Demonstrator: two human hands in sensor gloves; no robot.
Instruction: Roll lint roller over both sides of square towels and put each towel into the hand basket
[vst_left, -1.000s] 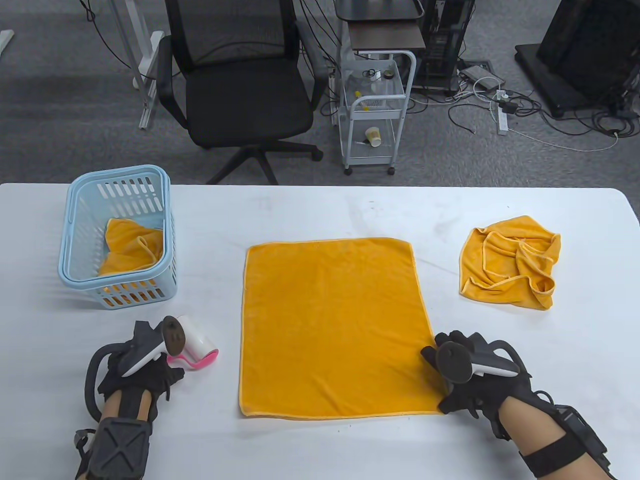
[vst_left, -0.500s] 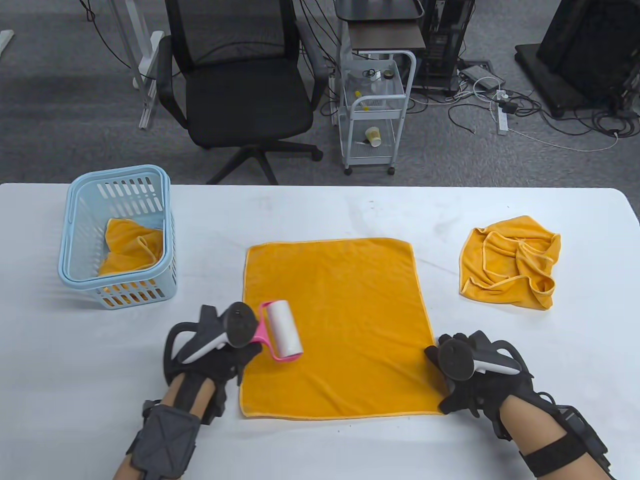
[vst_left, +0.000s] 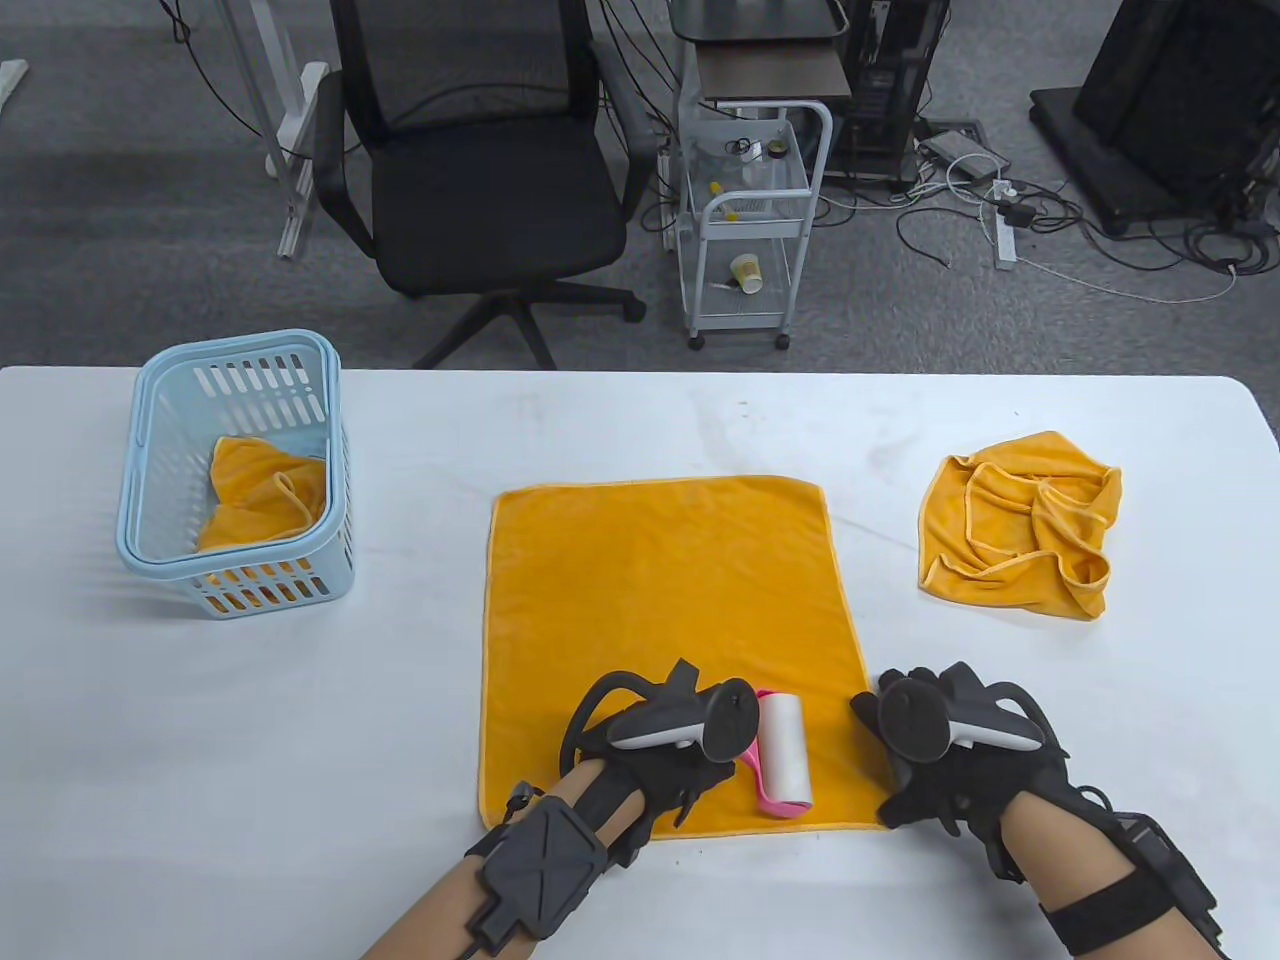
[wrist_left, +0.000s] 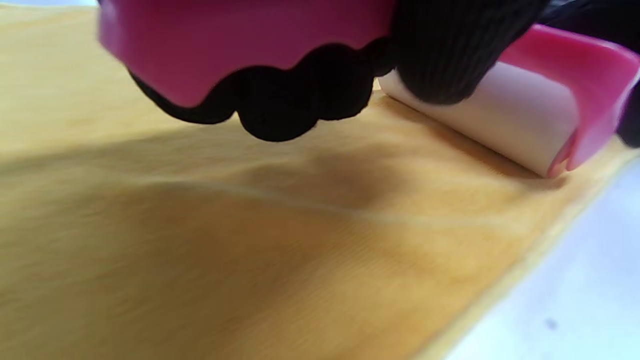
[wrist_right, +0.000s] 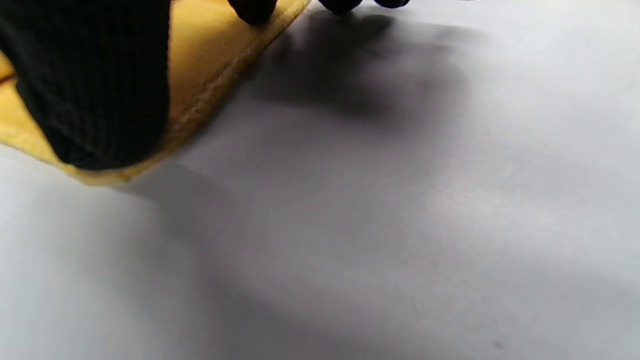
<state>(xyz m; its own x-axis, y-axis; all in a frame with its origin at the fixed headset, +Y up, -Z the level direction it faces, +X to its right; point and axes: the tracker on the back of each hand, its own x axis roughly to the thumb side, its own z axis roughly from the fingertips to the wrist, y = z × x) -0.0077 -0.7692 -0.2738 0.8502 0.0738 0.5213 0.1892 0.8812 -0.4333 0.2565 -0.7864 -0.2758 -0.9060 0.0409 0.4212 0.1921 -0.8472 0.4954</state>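
A flat orange square towel (vst_left: 665, 620) lies spread in the middle of the white table. My left hand (vst_left: 690, 770) grips the pink handle of the lint roller (vst_left: 785, 752), whose white roll (wrist_left: 505, 117) rests on the towel near its near right corner. My right hand (vst_left: 915, 765) presses down on that corner's edge with its fingers (wrist_right: 95, 90) on the cloth (wrist_right: 210, 55). A crumpled orange towel (vst_left: 1030, 525) sits at the right. The light blue hand basket (vst_left: 160, 470) at the left holds another orange towel (vst_left: 265, 495).
The table's far edge runs across the middle of the table view, with an office chair (vst_left: 480, 170) and a small white cart (vst_left: 750, 220) on the floor behind it. Bare tabletop (vst_left: 300, 760) lies between the basket and the spread towel.
My left hand has carried the lint roller from beside the basket rightward onto the towel, down to its near right corner. The right hand has stayed on the corner.
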